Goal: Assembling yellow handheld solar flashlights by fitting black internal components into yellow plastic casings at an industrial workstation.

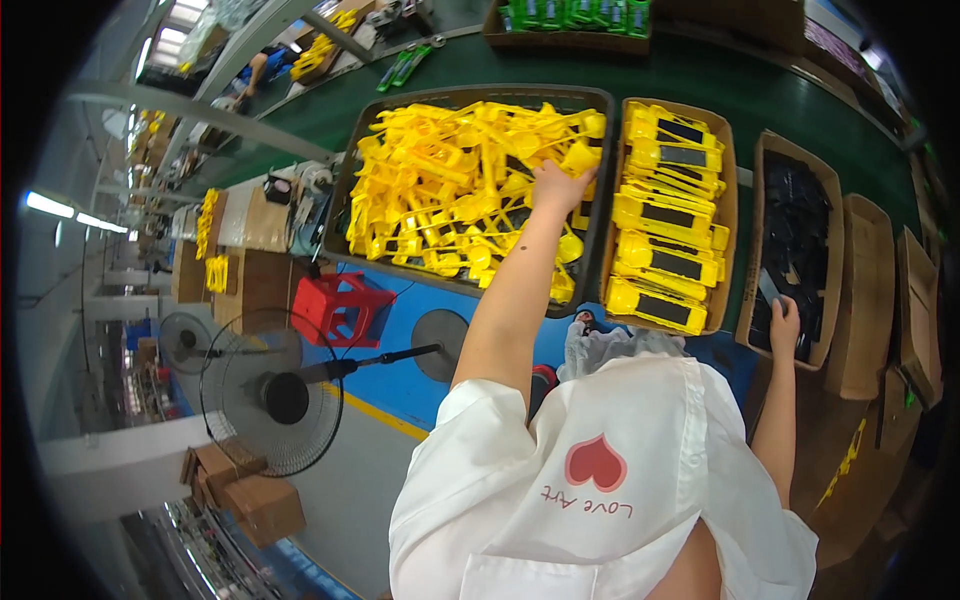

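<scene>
My left hand (pixel 556 186) reaches far forward into a black tray (pixel 350 170) heaped with loose yellow plastic parts (pixel 450 180). Its fingers curl down into the pile around one yellow part near the tray's right side. My right hand (pixel 785 322) is inside a cardboard box of black parts (pixel 795 230) at the right. It pinches a flat dark grey piece (pixel 767 286) near the box's near end. Between the two stands a cardboard box of yellow units with dark panels (pixel 670 215), stacked in rows.
All the boxes sit on a green work surface (pixel 700 85). Further cardboard boxes (pixel 870 290) line the right edge, and a box of green parts (pixel 570 15) stands at the back. At left are a red stool (pixel 340 305), a standing fan (pixel 265 395) and brown cartons (pixel 250 495).
</scene>
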Tool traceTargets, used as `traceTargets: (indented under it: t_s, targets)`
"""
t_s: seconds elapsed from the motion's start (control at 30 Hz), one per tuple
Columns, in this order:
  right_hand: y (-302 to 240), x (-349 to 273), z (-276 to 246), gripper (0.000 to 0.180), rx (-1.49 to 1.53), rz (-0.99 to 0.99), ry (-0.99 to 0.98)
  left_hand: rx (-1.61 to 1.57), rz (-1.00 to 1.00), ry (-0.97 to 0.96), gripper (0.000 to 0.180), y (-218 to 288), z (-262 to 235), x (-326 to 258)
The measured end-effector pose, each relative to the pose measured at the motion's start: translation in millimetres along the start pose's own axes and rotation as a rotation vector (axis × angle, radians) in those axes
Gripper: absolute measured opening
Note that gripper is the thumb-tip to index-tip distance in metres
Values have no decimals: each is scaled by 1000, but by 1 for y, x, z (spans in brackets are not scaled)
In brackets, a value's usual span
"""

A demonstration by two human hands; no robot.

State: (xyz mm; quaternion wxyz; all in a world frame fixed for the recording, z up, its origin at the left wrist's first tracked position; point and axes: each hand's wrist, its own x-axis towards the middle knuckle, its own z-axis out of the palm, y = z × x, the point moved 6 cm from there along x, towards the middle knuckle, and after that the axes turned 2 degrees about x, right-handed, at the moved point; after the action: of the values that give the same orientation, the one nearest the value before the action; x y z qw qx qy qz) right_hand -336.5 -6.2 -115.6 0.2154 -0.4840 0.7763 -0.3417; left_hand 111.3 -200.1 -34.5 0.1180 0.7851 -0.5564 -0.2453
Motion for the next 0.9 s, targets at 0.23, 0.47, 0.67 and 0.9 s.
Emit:
traceTargets:
  t_s: [0.23,0.47,0.67,0.9]
  targets:
    - [12,-6,-13,21,496,251,125,-218,1,-69,101,5,-29,-46]
    - [-108,-10,-11,12,493,17,-90,-995,-11,-4,43,-55,-29,-56]
    - [-181,-24,-14,12,581,67,-335,-531,13,396,29,-47,-94,-112]
    - [-218,-32,-4,14,851,-8,-508,-1485,28,-443,19,-1,-49,-145]
